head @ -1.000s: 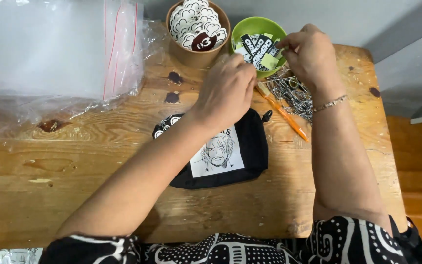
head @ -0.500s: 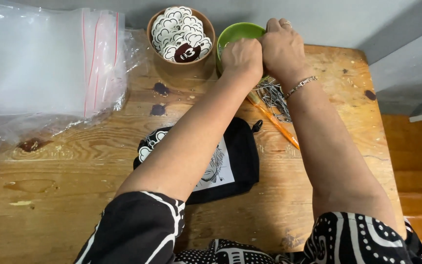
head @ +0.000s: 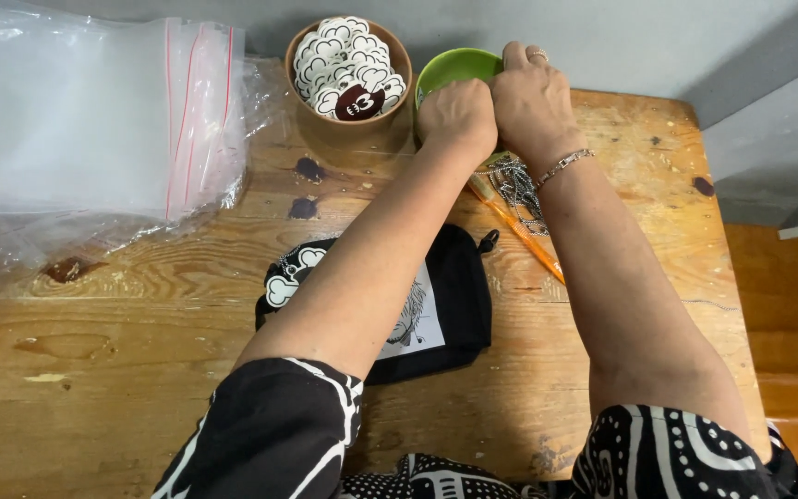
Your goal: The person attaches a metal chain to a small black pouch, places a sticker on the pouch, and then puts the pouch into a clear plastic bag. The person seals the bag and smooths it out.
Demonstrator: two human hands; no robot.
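Both my hands are bunched together over a green bowl at the far edge of the wooden table. My left hand is curled knuckles-up on the bowl's near rim. My right hand, with a ring and a bracelet, presses against it from the right, fingers reaching into the bowl. The bowl's contents and my fingertips are hidden. Under my left forearm lies a black pouch with a white drawn picture.
A brown bowl of white cloud-shaped pieces stands left of the green one. A pile of clear zip bags covers the far left. Thin metal chains and an orange pen-like stick lie under my right wrist.
My left hand has moved from above the pouch up to the green bowl, joining the right hand there. The view has shifted so that the pouch lies further under my forearm.
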